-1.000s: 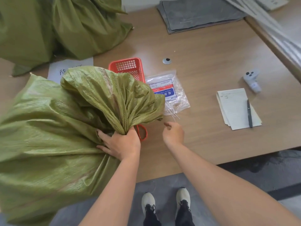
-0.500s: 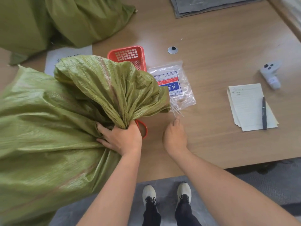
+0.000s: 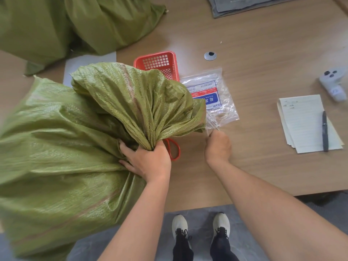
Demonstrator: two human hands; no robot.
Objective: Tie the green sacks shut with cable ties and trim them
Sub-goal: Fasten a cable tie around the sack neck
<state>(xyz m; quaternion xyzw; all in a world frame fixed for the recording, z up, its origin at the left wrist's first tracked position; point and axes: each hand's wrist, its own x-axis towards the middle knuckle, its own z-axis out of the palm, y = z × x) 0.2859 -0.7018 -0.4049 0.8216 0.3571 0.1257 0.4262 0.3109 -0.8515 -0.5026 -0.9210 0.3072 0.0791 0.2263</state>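
A bulging green woven sack [image 3: 56, 157] lies at the table's near left edge. My left hand [image 3: 148, 161] is clenched around its gathered neck, and the loose top fans out above my fist. A clear plastic bag of white cable ties [image 3: 212, 97] lies just right of the sack's top. My right hand [image 3: 217, 146] has its fingertips at the bag's open near end, pinching at the tie ends that stick out. A red scissor handle [image 3: 175, 149] peeks out beside my left fist; the blades are hidden under the sack.
A red plastic basket [image 3: 156, 61] stands behind the sack top. More green sacks [image 3: 75, 23] fill the far left. A notepad [image 3: 305, 121] with a pen, a white controller [image 3: 333, 83] and grey cloth [image 3: 244, 4] lie to the right and back. The table edge runs near my feet.
My right hand has moved forward from the bare table to the mouth of the cable-tie bag. My left hand keeps its grip on the sack neck.
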